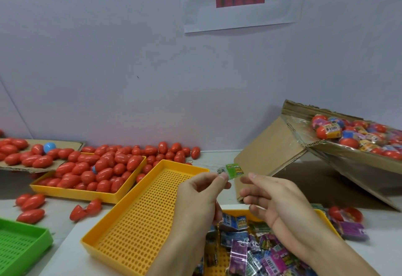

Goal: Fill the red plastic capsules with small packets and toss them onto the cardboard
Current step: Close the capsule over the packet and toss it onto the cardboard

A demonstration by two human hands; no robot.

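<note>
Green packet [232,171] pinched by left hand [200,197] above empty yellow tray [139,217] | right hand [274,199] loosely spread, holding nothing | no capsule in hand | capsules [102,167] heaped left of tray, plenty on cardboard [65,144] | many packets left

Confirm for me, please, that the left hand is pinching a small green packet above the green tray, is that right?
Not quite. The left hand does pinch the small green packet, but above the empty yellow tray, not the green tray, which lies apart at the far left. The head view shows this.
</note>
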